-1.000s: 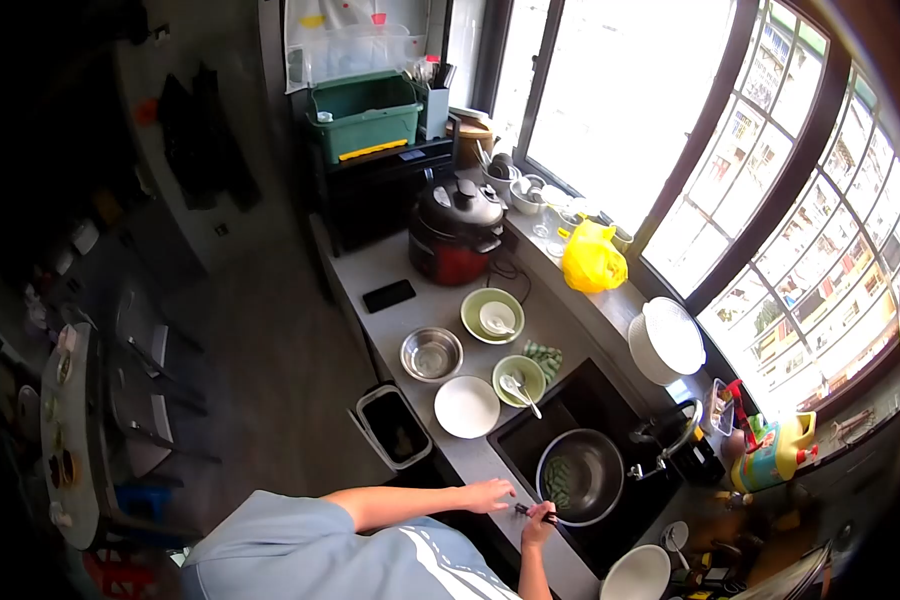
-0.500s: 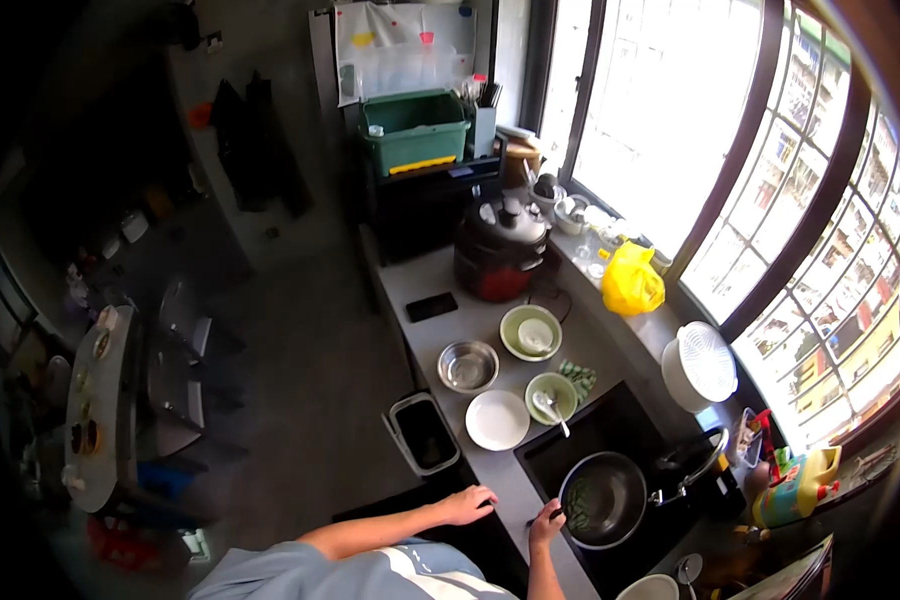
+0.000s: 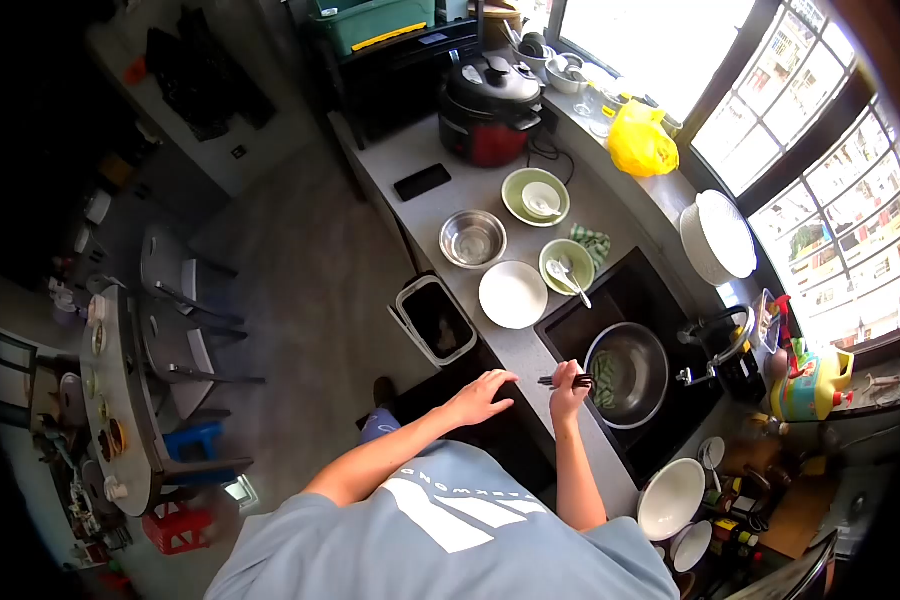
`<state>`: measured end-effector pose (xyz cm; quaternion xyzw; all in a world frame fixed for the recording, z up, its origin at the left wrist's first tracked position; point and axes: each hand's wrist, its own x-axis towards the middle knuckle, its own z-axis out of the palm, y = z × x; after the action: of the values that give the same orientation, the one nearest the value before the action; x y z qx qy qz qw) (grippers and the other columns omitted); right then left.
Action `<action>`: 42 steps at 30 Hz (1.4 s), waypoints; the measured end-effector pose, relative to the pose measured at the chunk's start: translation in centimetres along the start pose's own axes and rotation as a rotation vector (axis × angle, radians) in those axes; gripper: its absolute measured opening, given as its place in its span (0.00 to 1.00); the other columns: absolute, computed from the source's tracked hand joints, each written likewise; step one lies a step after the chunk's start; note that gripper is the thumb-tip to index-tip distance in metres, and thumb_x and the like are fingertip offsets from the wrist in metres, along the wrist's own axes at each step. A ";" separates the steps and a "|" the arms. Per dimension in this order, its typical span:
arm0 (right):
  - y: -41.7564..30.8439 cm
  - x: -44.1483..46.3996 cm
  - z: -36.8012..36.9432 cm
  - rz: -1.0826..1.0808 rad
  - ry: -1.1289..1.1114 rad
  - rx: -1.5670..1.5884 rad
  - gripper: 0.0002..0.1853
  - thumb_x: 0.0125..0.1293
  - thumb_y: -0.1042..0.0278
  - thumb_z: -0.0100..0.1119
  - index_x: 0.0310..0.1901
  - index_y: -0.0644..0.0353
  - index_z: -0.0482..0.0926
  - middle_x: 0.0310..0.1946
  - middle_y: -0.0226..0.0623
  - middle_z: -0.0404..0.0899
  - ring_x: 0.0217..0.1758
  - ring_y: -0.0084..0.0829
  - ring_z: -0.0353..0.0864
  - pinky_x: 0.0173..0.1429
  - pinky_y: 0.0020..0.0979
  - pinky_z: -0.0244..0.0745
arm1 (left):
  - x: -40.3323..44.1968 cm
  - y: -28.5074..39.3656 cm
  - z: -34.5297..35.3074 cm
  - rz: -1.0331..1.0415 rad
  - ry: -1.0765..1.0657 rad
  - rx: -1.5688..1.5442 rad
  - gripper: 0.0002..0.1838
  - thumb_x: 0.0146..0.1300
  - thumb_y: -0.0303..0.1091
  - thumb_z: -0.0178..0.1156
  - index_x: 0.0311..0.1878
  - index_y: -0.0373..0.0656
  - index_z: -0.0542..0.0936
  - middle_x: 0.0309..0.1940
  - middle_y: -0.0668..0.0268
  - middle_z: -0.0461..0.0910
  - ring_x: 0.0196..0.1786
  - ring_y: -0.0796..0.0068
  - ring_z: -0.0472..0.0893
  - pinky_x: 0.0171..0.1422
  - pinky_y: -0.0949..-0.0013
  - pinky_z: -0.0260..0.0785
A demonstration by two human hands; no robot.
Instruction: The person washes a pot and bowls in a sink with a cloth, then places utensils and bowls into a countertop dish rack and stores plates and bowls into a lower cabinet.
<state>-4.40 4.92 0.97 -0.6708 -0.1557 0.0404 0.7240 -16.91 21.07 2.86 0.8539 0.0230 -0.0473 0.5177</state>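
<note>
My right hand (image 3: pixel 568 392) is closed around a bundle of thin dark sticks that look like chopsticks (image 3: pixel 548 381), just left of the sink. Beside it, in the black sink (image 3: pixel 610 290), stands a metal basin (image 3: pixel 642 372) with a green cloth (image 3: pixel 606 380) inside. My left hand (image 3: pixel 478 398) hangs near the counter's front edge, fingers loosely spread and holding nothing. A white plate (image 3: pixel 513 295) lies on the counter ahead of both hands. Behind that are a steel bowl (image 3: pixel 473 239) and a green bowl (image 3: pixel 568 262) with a white spoon in it.
A bin (image 3: pixel 435 318) stands against the counter front. Farther back are another green bowl (image 3: pixel 536 196), a phone (image 3: pixel 422 182) and a red-black cooker (image 3: pixel 490 110). The faucet (image 3: pixel 710 365) rises right of the basin. White bowls (image 3: pixel 670 498) sit at lower right.
The camera view has tilted downward, showing more of my shirt. My right hand has lifted from beside the basin's rim, and the dark sticks in it now show clearly. My left hand stays empty.
</note>
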 end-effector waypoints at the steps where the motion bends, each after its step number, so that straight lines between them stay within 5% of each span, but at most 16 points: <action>1: -2.0 0.3 2.1 -0.009 -0.042 0.097 0.26 0.77 0.57 0.44 0.19 0.60 0.62 0.14 0.26 0.61 0.19 0.19 0.57 0.24 0.29 0.51 | 0.0 0.3 -1.2 0.066 0.086 -0.002 0.27 0.61 0.37 0.64 0.62 0.42 0.68 0.60 0.58 0.70 0.65 0.57 0.69 0.70 0.60 0.61; 7: -11.6 1.8 17.3 -0.046 -0.334 0.470 0.25 0.77 0.58 0.43 0.19 0.53 0.54 0.13 0.24 0.50 0.16 0.20 0.48 0.22 0.29 0.45 | -1.2 -0.7 -11.6 0.322 0.333 -0.033 0.30 0.57 0.40 0.66 0.60 0.40 0.68 0.59 0.57 0.71 0.65 0.53 0.69 0.70 0.56 0.60; 8: -12.6 2.0 19.8 -0.026 -0.359 0.489 0.25 0.77 0.57 0.42 0.19 0.53 0.54 0.12 0.24 0.50 0.16 0.20 0.48 0.22 0.29 0.45 | -1.6 -1.1 -13.7 0.347 0.379 -0.045 0.22 0.59 0.40 0.66 0.52 0.40 0.72 0.51 0.55 0.76 0.56 0.53 0.75 0.61 0.56 0.67; 13: -16.7 3.6 32.0 0.041 -0.432 0.572 0.26 0.78 0.55 0.38 0.19 0.52 0.54 0.11 0.24 0.48 0.14 0.21 0.46 0.21 0.29 0.44 | -5.0 -3.9 -24.8 0.294 0.438 -0.092 0.14 0.62 0.42 0.64 0.38 0.41 0.74 0.25 0.56 0.77 0.31 0.52 0.80 0.33 0.58 0.70; 17: -18.8 5.3 39.1 0.117 -0.383 0.651 0.25 0.78 0.55 0.38 0.19 0.51 0.53 0.11 0.24 0.48 0.14 0.21 0.44 0.21 0.28 0.44 | -6.8 -4.4 -32.6 0.274 0.456 0.012 0.17 0.64 0.44 0.62 0.32 0.41 0.72 0.21 0.55 0.75 0.27 0.51 0.79 0.30 0.56 0.69; 25: -20.6 12.4 46.0 0.164 -0.204 0.754 0.25 0.76 0.52 0.43 0.19 0.49 0.54 0.11 0.22 0.46 0.12 0.19 0.43 0.18 0.27 0.41 | -3.2 -4.1 -42.6 0.272 0.335 -0.026 0.18 0.66 0.46 0.61 0.36 0.38 0.73 0.22 0.50 0.77 0.29 0.48 0.79 0.33 0.57 0.71; 29: -23.8 21.3 47.8 0.105 -0.307 0.692 0.25 0.76 0.54 0.43 0.19 0.47 0.54 0.11 0.21 0.45 0.12 0.19 0.43 0.16 0.27 0.39 | 0.2 -4.1 -48.0 0.247 0.224 -0.141 0.21 0.68 0.44 0.59 0.55 0.39 0.69 0.34 0.60 0.80 0.32 0.68 0.80 0.40 0.67 0.73; 30: -24.8 24.0 48.4 0.066 -0.304 0.702 0.24 0.76 0.54 0.43 0.19 0.46 0.54 0.11 0.21 0.45 0.12 0.19 0.42 0.16 0.27 0.39 | 1.1 -5.4 -49.2 0.276 0.203 -0.159 0.27 0.68 0.42 0.59 0.65 0.42 0.64 0.43 0.66 0.78 0.35 0.78 0.77 0.42 0.71 0.72; 33: -26.8 34.0 49.7 -0.082 -0.292 0.720 0.23 0.76 0.55 0.43 0.19 0.45 0.55 0.11 0.21 0.45 0.12 0.19 0.42 0.16 0.27 0.39 | 3.3 -8.9 -53.7 0.262 0.234 -0.174 0.28 0.68 0.43 0.58 0.67 0.43 0.63 0.47 0.67 0.76 0.33 0.74 0.78 0.42 0.70 0.73; 36: -28.7 45.5 52.0 -0.415 -0.027 0.356 0.23 0.75 0.56 0.44 0.19 0.45 0.55 0.12 0.20 0.46 0.13 0.18 0.42 0.17 0.26 0.40 | 6.2 -14.2 -58.4 0.144 0.159 -0.282 0.20 0.70 0.36 0.56 0.62 0.40 0.71 0.44 0.65 0.81 0.37 0.79 0.79 0.46 0.73 0.73; 38: -27.7 55.4 50.6 -0.653 -0.067 0.143 0.23 0.75 0.56 0.45 0.19 0.45 0.55 0.12 0.20 0.45 0.13 0.18 0.42 0.18 0.26 0.41 | 6.4 -16.5 -61.0 0.032 0.121 -0.334 0.16 0.70 0.33 0.55 0.58 0.39 0.74 0.42 0.64 0.82 0.39 0.80 0.79 0.47 0.74 0.74; 41: -32.5 62.7 55.0 -0.325 -0.028 0.741 0.23 0.74 0.57 0.46 0.19 0.47 0.54 0.13 0.20 0.45 0.13 0.18 0.43 0.18 0.26 0.43 | 7.4 -18.2 -66.3 -0.042 0.153 -0.324 0.12 0.71 0.31 0.53 0.53 0.38 0.78 0.41 0.64 0.83 0.40 0.80 0.80 0.48 0.74 0.74; 42: -32.8 66.1 55.7 -0.373 -0.029 0.679 0.24 0.74 0.58 0.46 0.19 0.47 0.53 0.13 0.20 0.45 0.14 0.18 0.44 0.19 0.26 0.43 | 7.5 -19.1 -67.2 -0.038 0.184 -0.357 0.12 0.71 0.31 0.53 0.53 0.38 0.78 0.41 0.64 0.83 0.40 0.80 0.80 0.48 0.74 0.74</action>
<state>37.71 72.86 47.44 -0.3524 -0.2630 -0.0334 0.8975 -7.27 89.43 16.11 0.7489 0.0944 0.0259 0.6554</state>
